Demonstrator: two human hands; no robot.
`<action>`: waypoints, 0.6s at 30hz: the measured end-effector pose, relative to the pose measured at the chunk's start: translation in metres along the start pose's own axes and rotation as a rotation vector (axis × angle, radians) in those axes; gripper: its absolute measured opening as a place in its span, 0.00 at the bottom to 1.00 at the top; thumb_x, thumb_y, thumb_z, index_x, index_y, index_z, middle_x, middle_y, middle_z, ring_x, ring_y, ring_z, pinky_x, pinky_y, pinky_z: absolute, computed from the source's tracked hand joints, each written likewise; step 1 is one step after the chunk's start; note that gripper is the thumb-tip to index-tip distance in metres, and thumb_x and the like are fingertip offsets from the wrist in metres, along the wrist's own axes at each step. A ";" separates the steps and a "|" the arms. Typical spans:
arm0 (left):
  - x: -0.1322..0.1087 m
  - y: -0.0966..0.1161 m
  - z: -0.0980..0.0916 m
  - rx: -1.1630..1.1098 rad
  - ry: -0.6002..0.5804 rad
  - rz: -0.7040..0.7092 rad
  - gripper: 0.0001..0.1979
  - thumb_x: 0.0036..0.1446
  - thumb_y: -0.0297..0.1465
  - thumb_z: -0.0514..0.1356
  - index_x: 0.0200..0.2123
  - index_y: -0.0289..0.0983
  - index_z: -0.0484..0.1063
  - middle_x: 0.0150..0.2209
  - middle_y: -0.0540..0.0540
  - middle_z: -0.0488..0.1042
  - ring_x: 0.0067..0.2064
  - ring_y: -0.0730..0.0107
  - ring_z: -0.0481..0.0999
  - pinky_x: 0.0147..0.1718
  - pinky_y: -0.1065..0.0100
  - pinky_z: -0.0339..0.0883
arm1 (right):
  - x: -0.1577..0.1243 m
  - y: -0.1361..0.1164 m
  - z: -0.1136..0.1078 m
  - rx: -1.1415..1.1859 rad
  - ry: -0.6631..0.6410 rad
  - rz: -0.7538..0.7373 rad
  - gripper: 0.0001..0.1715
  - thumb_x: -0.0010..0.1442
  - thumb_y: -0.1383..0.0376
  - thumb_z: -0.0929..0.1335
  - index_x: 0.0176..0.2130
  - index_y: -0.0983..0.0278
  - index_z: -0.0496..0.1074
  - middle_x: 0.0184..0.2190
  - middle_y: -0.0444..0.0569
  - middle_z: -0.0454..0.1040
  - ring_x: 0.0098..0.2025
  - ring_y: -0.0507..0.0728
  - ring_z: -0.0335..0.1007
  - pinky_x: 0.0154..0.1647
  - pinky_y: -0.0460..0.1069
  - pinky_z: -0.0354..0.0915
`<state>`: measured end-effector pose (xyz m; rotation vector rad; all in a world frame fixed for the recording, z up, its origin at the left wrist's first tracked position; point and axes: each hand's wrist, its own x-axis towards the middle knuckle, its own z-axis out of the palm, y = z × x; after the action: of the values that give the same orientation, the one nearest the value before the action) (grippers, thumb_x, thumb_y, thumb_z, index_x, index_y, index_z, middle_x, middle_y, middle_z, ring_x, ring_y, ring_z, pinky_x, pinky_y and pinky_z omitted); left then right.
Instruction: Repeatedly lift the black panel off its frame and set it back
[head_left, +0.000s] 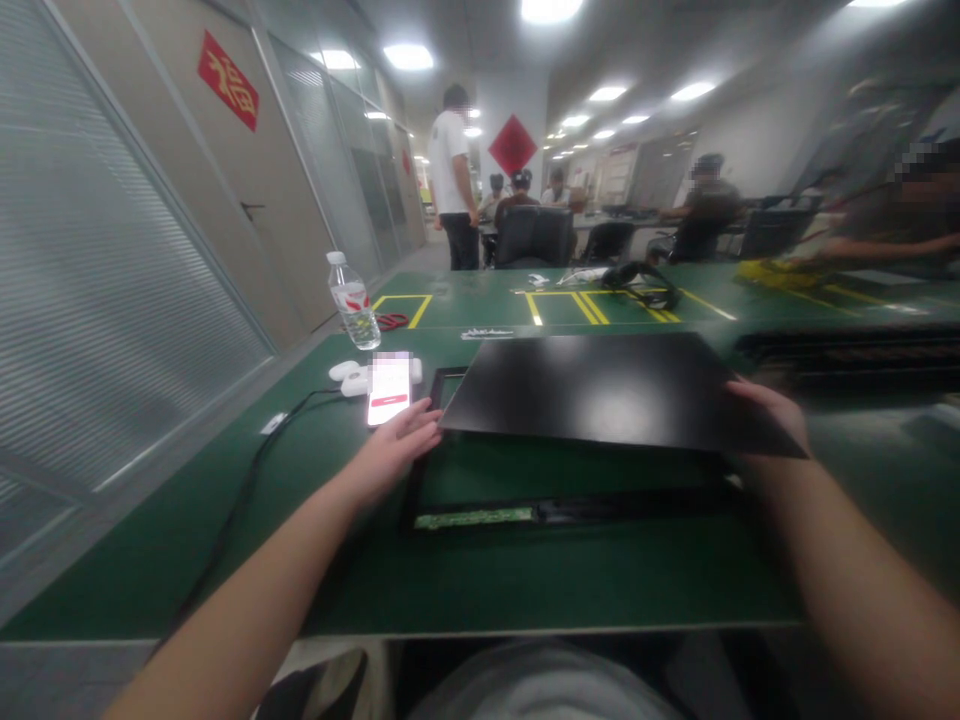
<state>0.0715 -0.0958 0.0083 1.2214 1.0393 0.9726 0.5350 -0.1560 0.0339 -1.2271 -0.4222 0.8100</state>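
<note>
A thin, glossy black panel (pixel 592 395) is tilted above a black rectangular frame (pixel 630 508) on the green table. My left hand (pixel 397 443) has its fingertips against the panel's near left corner, beside the frame's left side; its thumb is hidden. On the opposite side, my right hand (pixel 772 420) grips the panel's right edge, one finger showing over the top and the rest hidden beneath. Along the frame's near bar lies a narrow green circuit board (pixel 474 518). The panel covers much of the frame's far side.
Left of the frame lie a lit phone (pixel 390 390), a white plug-like device (pixel 354 380) and a black cable (pixel 247 470). Behind them stands a water bottle (pixel 352 302) near red-handled scissors (pixel 391 321). Dark long parts (pixel 840 355) lie at right. Several people are farther back.
</note>
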 end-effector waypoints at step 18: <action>-0.003 0.022 -0.005 -0.351 -0.014 0.046 0.30 0.42 0.19 0.69 0.52 0.34 0.77 0.41 0.43 0.84 0.36 0.67 0.82 0.36 0.72 0.77 | 0.004 0.017 -0.004 -0.136 -0.312 0.292 0.20 0.54 0.70 0.68 0.46 0.60 0.79 0.43 0.51 0.81 0.41 0.61 0.79 0.42 0.55 0.75</action>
<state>0.0656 -0.0954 0.0298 0.9630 0.7909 1.1271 0.5350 -0.1538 0.0159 -1.3099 -0.5656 1.2492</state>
